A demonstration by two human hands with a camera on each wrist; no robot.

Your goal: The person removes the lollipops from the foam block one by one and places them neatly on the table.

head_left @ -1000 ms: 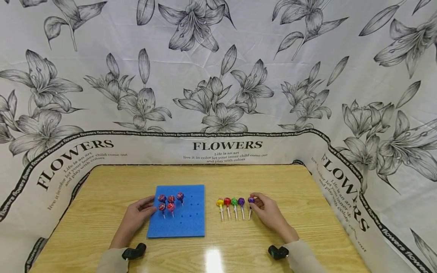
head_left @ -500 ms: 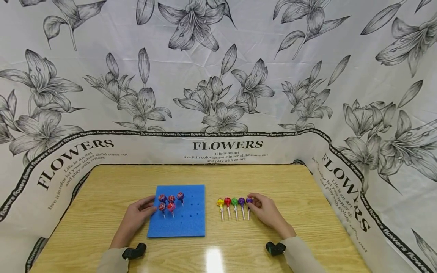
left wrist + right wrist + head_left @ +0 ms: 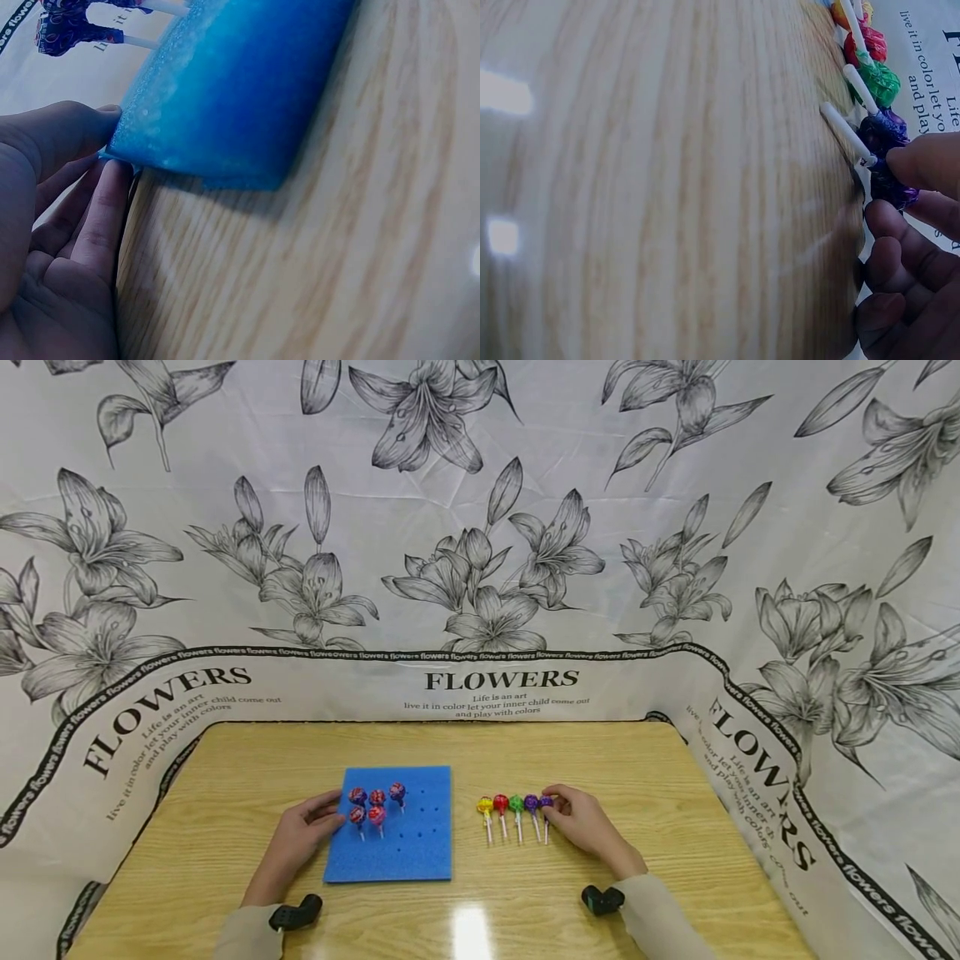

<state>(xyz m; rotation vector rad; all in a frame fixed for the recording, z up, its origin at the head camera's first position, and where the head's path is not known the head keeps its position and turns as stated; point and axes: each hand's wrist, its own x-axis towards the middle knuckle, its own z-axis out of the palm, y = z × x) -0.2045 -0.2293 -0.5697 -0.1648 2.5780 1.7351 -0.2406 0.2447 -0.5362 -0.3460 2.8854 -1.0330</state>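
My left hand point(image 3: 300, 833) holds the left edge of a blue foam board point(image 3: 390, 864), thumb on top and fingers at its side in the left wrist view. Several wrapped lollipops stand in the board's upper left, among them a pink one point(image 3: 377, 816). My right hand point(image 3: 588, 822) pinches the wrapped head of a dark purple lollipop point(image 3: 894, 186) between thumb and fingers. It lies at the right end of a row, close beside another purple lollipop point(image 3: 532, 803). Leftward along the row lie a green lollipop point(image 3: 516, 804), a red one point(image 3: 501, 805) and a yellow one point(image 3: 485, 806).
Small holes dot the right half of the foam board. Everything rests on a wooden table point(image 3: 637, 760), with a white flower-printed curtain point(image 3: 495, 610) around its back and sides. A light glare shows at the table's near side.
My right hand has shifted left with the purple lollipop, closing the gap to the purple one beside it. My left hand stays at the board.
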